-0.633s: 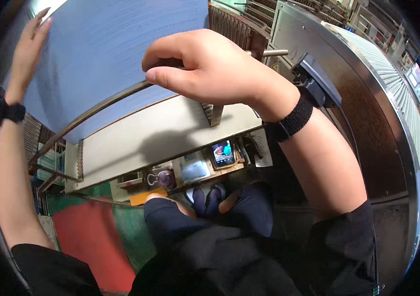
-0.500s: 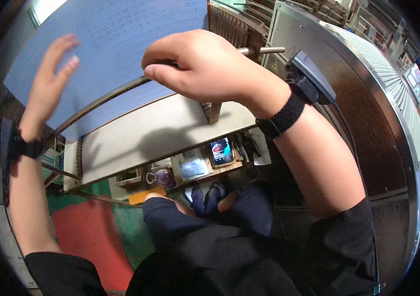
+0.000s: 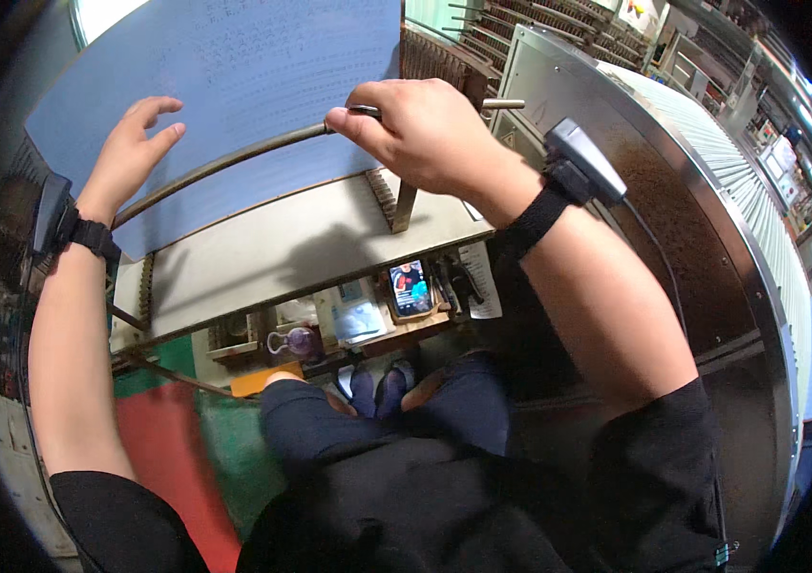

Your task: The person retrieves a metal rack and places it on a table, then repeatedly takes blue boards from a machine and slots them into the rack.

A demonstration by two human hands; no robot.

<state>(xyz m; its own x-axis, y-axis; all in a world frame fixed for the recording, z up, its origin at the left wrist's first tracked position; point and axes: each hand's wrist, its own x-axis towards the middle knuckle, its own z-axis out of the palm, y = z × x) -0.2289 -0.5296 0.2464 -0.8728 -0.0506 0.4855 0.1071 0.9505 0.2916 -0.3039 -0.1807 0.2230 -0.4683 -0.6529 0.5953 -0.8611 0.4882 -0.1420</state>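
Note:
My left hand (image 3: pixel 138 153) is raised in front of a large light-blue sheet (image 3: pixel 263 81) bearing rows of small dark marks. Its fingers are apart and it holds nothing. A dark metal bar (image 3: pixel 224 170) crosses in front of the sheet, just right of this hand. Above the bar's right part is my right hand (image 3: pixel 425 129), closed with the thumb against the fingers. A small dark, rounded piece (image 3: pixel 365 111) shows between thumb and fingers; its kind is hidden by the hand. Whether the right hand touches the bar, I cannot tell.
Below the bar runs a pale shelf (image 3: pixel 263 263) with notched metal brackets (image 3: pixel 404 202). Under it, a lower ledge carries a phone (image 3: pixel 410 286), a purple cup (image 3: pixel 303 342) and a light-blue packet (image 3: pixel 358 320). A metal-framed machine (image 3: pixel 635 162) stands close on the right.
My right hand has moved right and slightly down, and the dark piece in it shows more. My left hand has shifted right and down. The view has shifted a little.

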